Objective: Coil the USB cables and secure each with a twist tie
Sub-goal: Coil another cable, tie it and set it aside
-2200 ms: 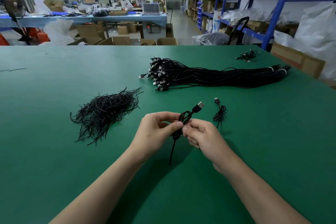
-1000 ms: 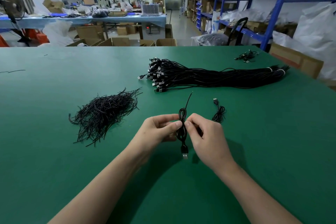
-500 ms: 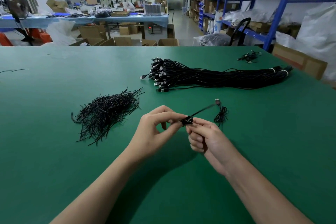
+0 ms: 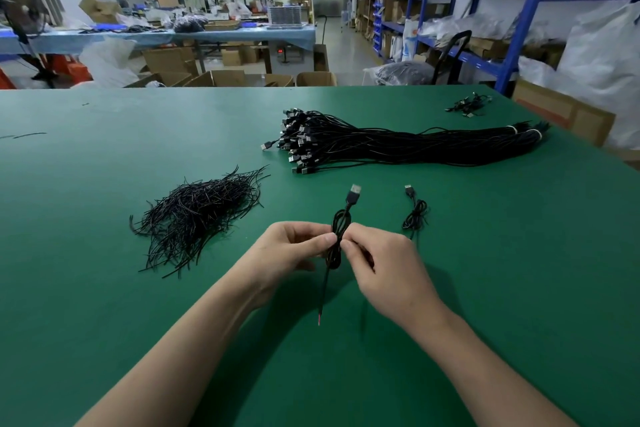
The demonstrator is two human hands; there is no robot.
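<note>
Just below the centre of the frame, a coiled USB cable (image 4: 338, 224) is pinched from both sides. The left hand (image 4: 294, 250) is curled, with thumb and forefinger closed on the coil's middle. The right hand (image 4: 384, 263) is curled likewise, its fingertips pressed to the coil from the other side. The coil is held upright above the green worktop (image 4: 104, 288), with its USB plug (image 4: 354, 192) pointed up and away and a loose tail hung down, red at the tip. Whether a twist tie is round the coil cannot be told. Just right of the hands, a second coiled cable (image 4: 415, 215) is laid flat. Left of centre, a pile of black twist ties (image 4: 201, 215) is spread. Above centre, a long bundle of straight USB cables (image 4: 398, 146) is laid across the worktop, and a small heap of cables (image 4: 467, 104) is seen towards its upper right corner.
</note>
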